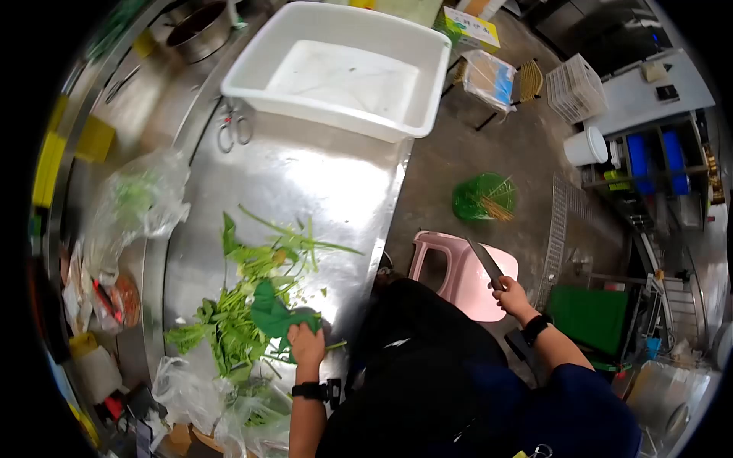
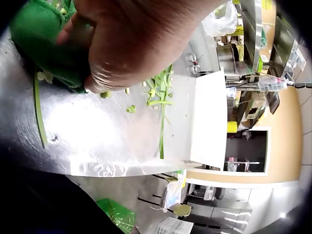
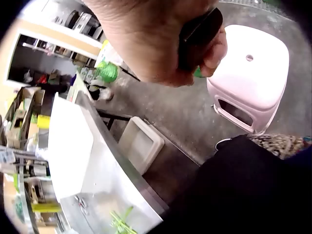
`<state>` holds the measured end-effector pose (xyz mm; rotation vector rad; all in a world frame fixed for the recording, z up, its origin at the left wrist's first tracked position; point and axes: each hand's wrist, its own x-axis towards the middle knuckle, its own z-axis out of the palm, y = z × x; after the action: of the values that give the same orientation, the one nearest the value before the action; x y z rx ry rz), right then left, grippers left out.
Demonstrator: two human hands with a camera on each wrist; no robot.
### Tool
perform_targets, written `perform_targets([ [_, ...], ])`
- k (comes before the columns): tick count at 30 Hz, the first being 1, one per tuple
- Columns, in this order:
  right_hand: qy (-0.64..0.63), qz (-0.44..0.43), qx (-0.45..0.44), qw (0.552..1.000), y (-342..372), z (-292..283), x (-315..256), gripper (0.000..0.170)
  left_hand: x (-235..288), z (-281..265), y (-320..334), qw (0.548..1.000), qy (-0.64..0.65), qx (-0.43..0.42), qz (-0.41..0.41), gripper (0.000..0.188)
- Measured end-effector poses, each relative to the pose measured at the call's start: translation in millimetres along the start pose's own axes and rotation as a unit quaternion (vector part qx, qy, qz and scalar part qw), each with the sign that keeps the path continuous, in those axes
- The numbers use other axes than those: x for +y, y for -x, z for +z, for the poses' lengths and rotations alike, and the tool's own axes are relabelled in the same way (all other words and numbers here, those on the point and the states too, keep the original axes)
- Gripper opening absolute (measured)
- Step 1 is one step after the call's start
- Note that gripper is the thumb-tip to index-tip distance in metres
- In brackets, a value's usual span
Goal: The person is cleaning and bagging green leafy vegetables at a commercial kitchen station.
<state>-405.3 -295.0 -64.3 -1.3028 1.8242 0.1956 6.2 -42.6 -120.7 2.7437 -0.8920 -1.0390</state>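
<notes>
My left hand grips a dark green cloth beside a heap of leafy greens on the steel table. In the left wrist view the thumb of the left hand presses the green cloth near a cut stem. Out over the floor, right of the table, my right hand holds a knife by its handle, blade pointing up and away. The right wrist view shows the right hand curled round the dark handle; the blade is hidden there.
A large white tub stands at the table's far end, with scissors near its corner. Plastic bags lie on the left. On the floor are a pink stool and a green basket holding thin sticks.
</notes>
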Motion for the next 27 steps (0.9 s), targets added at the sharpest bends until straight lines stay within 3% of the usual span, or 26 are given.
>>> perform_targets([
  [5,-0.02,0.022,0.062,0.998,-77,-15,-18,0.046,16,-1,0,0.999,-0.025,-0.01,-0.037,0.039],
  [10,-0.037,0.027,0.16,0.986,-197,-40,-6,0.038,36,3,-16,0.982,-0.075,-0.054,-0.164,0.045],
  [13,0.089,0.007,0.185,0.979,-241,-68,-21,0.038,33,5,-27,0.968,-0.092,-0.093,-0.212,0.049],
  [17,0.159,0.067,0.168,0.971,-300,-87,-31,0.038,39,5,-35,0.951,-0.117,-0.123,-0.258,0.054],
  [19,0.148,0.085,0.293,0.941,-316,-87,-31,0.046,23,9,-34,0.948,-0.129,-0.127,-0.26,0.053],
  [20,0.168,0.066,0.311,0.933,-320,-86,-28,0.052,14,12,-34,0.947,-0.128,-0.128,-0.265,0.053],
  [23,0.111,0.006,0.265,0.958,-321,-64,-4,0.053,-18,14,-27,0.973,-0.101,-0.149,-0.143,0.058],
  [25,0.118,-0.044,0.191,0.974,-312,-47,14,0.048,-6,7,-26,0.975,-0.09,-0.121,-0.165,0.057],
  [27,0.097,-0.101,0.135,0.981,-295,-28,29,0.037,-4,10,-25,0.983,-0.065,-0.103,-0.134,0.05],
])
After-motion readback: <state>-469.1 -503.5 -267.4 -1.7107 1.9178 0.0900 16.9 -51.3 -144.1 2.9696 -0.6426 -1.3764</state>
